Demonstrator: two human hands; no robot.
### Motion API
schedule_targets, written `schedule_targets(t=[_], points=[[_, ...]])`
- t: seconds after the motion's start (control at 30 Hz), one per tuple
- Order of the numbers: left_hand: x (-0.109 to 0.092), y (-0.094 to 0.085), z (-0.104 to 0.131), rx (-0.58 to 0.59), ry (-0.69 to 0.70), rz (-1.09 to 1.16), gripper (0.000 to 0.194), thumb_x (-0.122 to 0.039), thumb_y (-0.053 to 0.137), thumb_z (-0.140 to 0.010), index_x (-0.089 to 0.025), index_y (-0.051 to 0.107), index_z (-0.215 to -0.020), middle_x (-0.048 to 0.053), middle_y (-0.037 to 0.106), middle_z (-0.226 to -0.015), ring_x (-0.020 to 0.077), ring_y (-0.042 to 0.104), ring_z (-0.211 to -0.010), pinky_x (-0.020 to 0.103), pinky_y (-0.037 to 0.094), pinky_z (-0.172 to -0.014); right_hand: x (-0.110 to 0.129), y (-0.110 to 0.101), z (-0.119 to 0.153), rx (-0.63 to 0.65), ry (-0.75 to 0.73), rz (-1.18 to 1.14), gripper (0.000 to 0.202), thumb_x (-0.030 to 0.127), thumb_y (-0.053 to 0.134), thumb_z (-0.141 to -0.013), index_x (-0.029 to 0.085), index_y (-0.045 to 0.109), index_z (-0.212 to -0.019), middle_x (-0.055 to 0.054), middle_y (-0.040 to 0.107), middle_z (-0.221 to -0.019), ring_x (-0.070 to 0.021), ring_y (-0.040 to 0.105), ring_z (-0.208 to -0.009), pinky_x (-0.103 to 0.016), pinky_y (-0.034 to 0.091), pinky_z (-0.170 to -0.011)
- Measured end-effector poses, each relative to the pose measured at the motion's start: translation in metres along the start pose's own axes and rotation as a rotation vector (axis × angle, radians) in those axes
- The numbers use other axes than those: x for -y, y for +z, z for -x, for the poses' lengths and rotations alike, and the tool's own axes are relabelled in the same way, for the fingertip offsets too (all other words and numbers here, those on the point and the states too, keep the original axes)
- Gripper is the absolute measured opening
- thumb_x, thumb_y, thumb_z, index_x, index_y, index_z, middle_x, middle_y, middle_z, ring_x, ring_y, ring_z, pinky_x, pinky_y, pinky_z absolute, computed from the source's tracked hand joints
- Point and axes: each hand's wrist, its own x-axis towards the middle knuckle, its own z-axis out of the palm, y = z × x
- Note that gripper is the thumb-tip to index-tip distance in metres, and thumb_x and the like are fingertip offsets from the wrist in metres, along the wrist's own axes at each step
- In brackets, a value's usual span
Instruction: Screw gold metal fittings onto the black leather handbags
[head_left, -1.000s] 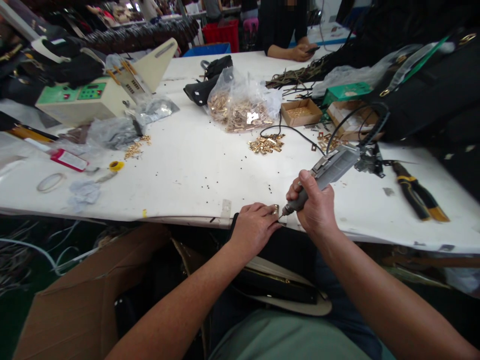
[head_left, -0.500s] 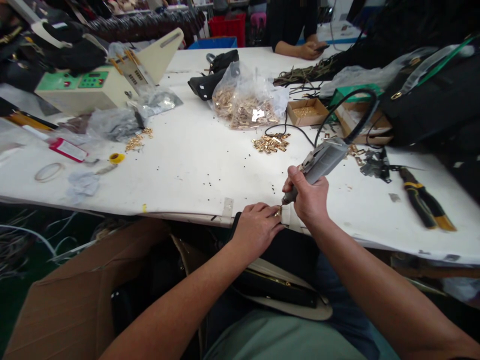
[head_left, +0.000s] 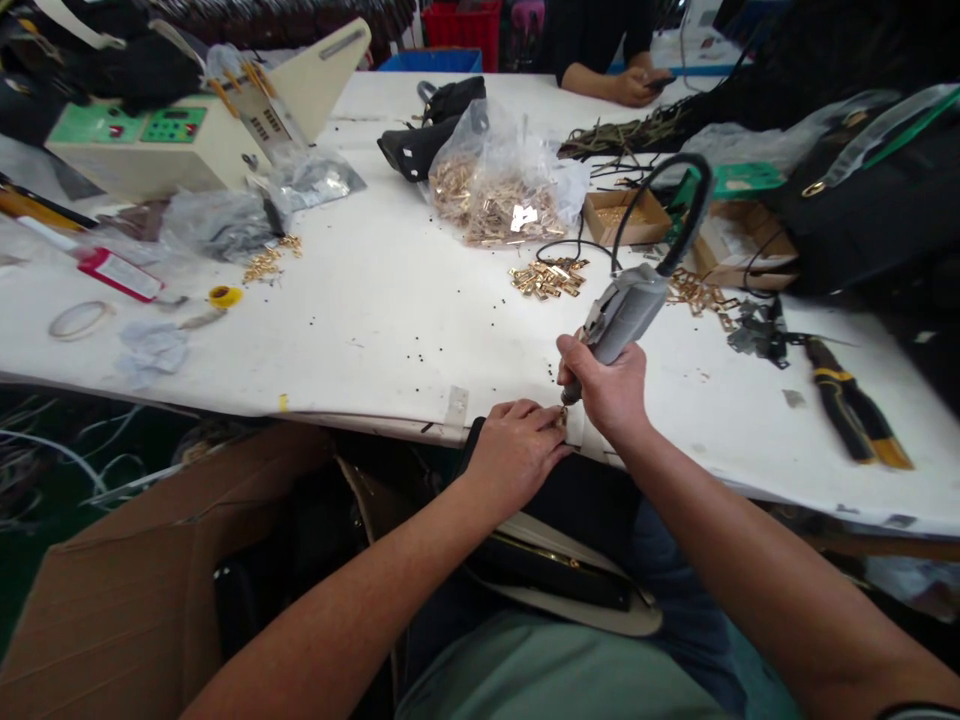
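My right hand (head_left: 613, 390) is wrapped around a grey electric screwdriver (head_left: 628, 308), its black cord looping up from the top. The tool tilts down to the left, and its tip meets a small gold metal fitting (head_left: 562, 416) at the table's front edge. My left hand (head_left: 517, 450) is closed about that fitting, fingers above and thumb on the near side. Dark material shows under the left hand. Below, in my lap, lies a black bag with beige trim (head_left: 570, 565) and a gold zip. The exact contact at the bit is too small to make out.
Loose gold fittings (head_left: 547, 278) lie ahead, before a clear bag of more (head_left: 502, 195). Yellow-black pliers (head_left: 855, 405) lie right; small boxes (head_left: 628, 217) stand behind. A machine (head_left: 172, 150) is at left, a carton (head_left: 150, 560) below. Across the table, a person's hands (head_left: 637, 87) hold a phone.
The view has shifted slightly. The screwdriver stands a little more upright, and my right hand has moved slightly left. My left hand stays at the fitting.
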Motion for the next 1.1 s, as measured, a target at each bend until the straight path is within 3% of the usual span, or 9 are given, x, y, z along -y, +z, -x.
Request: schedule_targets(t=[0.13,0.33,0.53,0.73,0.87,1.0,1.1], points=[[0.000,0.000,0.000,0.005,0.004,0.005,0.020,-0.039,0.066,-0.096,-0.025,0.073,-0.108,0.003,0.072,-0.124,0.0241,0.058,-0.115,0.042,0.046,-0.091,0.008,0.004,-0.001,0.111,-0.009,0.118,0.028,0.033,0.070,-0.079,0.019,0.056,-0.059,0.001,0.056,-0.048,-0.0112,0.050,-0.042,-0.023,0.042,-0.042],[-0.001,0.000,-0.001,0.019,-0.017,0.008,0.021,-0.039,0.068,-0.095,-0.025,0.072,-0.109,0.003,0.073,-0.118,0.0236,0.059,-0.112,0.041,0.045,-0.091,0.007,0.005,-0.002,0.241,-0.034,0.160,0.029,0.031,0.065,-0.075,0.020,0.051,-0.053,0.001,0.054,-0.047,-0.0104,0.048,-0.042,-0.024,0.041,-0.043],[0.000,-0.003,0.000,0.025,-0.012,0.006,0.019,-0.039,0.067,-0.095,-0.025,0.073,-0.105,0.002,0.073,-0.116,0.0230,0.059,-0.111,0.041,0.046,-0.090,0.005,0.006,-0.003,0.232,-0.009,0.124,0.034,0.040,0.071,-0.075,0.020,0.052,-0.056,0.001,0.053,-0.047,-0.0108,0.047,-0.042,-0.024,0.040,-0.043],[-0.001,-0.002,0.000,0.009,-0.006,-0.009,0.019,-0.039,0.065,-0.097,-0.027,0.074,-0.109,0.002,0.072,-0.125,0.0236,0.059,-0.114,0.042,0.047,-0.093,0.002,-0.005,-0.008,0.259,0.008,-0.037,0.048,0.059,0.079,-0.074,0.018,0.059,-0.061,-0.001,0.058,-0.051,-0.0122,0.050,-0.044,-0.024,0.040,-0.040],[0.001,-0.003,0.001,-0.003,0.014,0.024,0.019,-0.030,0.064,-0.096,-0.026,0.074,-0.113,0.003,0.070,-0.131,0.0236,0.060,-0.116,0.043,0.049,-0.095,0.019,-0.040,-0.013,0.133,-0.114,-0.214,0.048,0.061,0.079,-0.075,0.020,0.059,-0.064,0.000,0.056,-0.052,-0.0129,0.051,-0.044,-0.025,0.042,-0.040],[0.006,-0.005,0.002,-0.003,0.029,0.103,0.025,-0.019,0.065,-0.093,-0.027,0.073,-0.116,0.003,0.070,-0.133,0.0234,0.062,-0.116,0.043,0.051,-0.096,0.037,-0.103,-0.024,-0.080,-0.235,-0.251,0.045,0.057,0.081,-0.075,0.021,0.057,-0.065,0.003,0.052,-0.053,-0.0116,0.049,-0.044,-0.026,0.045,-0.043],[0.011,-0.004,0.001,-0.021,0.024,0.140,0.026,-0.017,0.066,-0.092,-0.028,0.075,-0.113,0.003,0.071,-0.131,0.0243,0.064,-0.115,0.043,0.051,-0.094,0.036,-0.148,-0.035,-0.283,-0.268,-0.242,0.043,0.052,0.083,-0.076,0.020,0.056,-0.066,0.004,0.052,-0.054,-0.0109,0.049,-0.043,-0.025,0.045,-0.042]])
